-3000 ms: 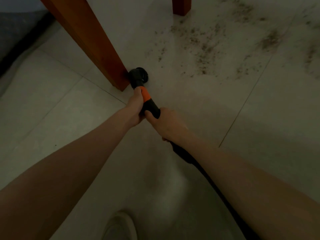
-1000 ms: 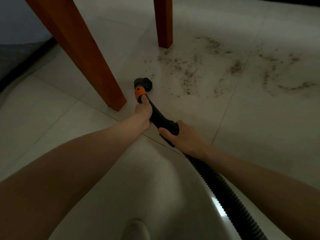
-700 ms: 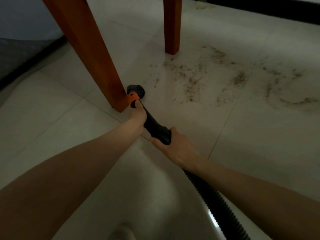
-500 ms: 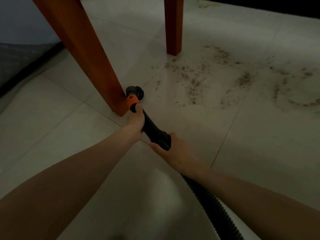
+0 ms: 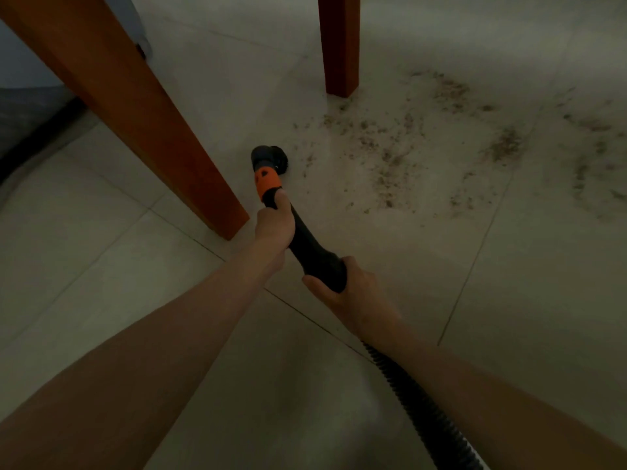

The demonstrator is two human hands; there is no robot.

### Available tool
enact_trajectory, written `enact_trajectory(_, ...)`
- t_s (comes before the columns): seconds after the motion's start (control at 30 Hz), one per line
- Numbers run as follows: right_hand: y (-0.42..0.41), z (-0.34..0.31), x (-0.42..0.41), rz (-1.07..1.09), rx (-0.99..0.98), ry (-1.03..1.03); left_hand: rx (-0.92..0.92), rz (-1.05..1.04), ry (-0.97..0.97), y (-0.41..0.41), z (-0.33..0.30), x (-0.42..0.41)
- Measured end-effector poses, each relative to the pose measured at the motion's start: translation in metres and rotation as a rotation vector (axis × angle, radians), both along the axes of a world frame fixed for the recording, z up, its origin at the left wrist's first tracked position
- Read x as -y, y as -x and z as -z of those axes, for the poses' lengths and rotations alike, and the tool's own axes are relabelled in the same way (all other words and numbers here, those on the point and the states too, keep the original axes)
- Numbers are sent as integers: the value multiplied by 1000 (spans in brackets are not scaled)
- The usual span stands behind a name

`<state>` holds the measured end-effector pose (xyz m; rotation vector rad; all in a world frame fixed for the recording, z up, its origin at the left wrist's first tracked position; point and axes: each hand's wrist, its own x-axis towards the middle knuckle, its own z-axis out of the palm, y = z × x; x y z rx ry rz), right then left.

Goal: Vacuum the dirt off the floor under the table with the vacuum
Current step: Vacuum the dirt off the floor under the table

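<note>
Vacuum wand (image 5: 314, 247): we see its long axis pointing away, nozzle (image 5: 269, 157) on floor (image 5: 101, 266) beside near counter leg (image 5: 142, 117), dirt (image 5: 390, 157) beyond.
Left hand (image 5: 273, 222): wrapped round wand.
Right hand (image 5: 349, 293): clasps its rear end.

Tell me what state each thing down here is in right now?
Vacuum nozzle: head down at the floor, beside the dirt.
Left hand: grips the nozzle below the orange collar.
Right hand: grips the handle's rear end.
Hose: trails back under the right arm.
Dirt: scattered, not yet vacuumed.
Near table leg: standing, clear of the nozzle.
</note>
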<state>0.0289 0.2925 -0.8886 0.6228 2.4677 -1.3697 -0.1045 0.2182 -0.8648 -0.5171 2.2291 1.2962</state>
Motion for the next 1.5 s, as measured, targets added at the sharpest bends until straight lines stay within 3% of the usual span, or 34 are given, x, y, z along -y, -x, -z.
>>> enact_trajectory(0.13, 11, 4, 1, 34, -39, -67, -18, 8, 6, 10, -4, -9)
enact_trajectory(0.6, -21, 5, -2, 38, -43, 57, -12, 56, 125, -22, -4, -2)
enact_trajectory(1.23, -25, 4, -30, 116, -59, -4, 14, 146, 55, -23, -7, -46)
enact_trajectory(1.5, -14, 6, -33, 92, -81, 0, 81, 42, -257, -7, -2, -37)
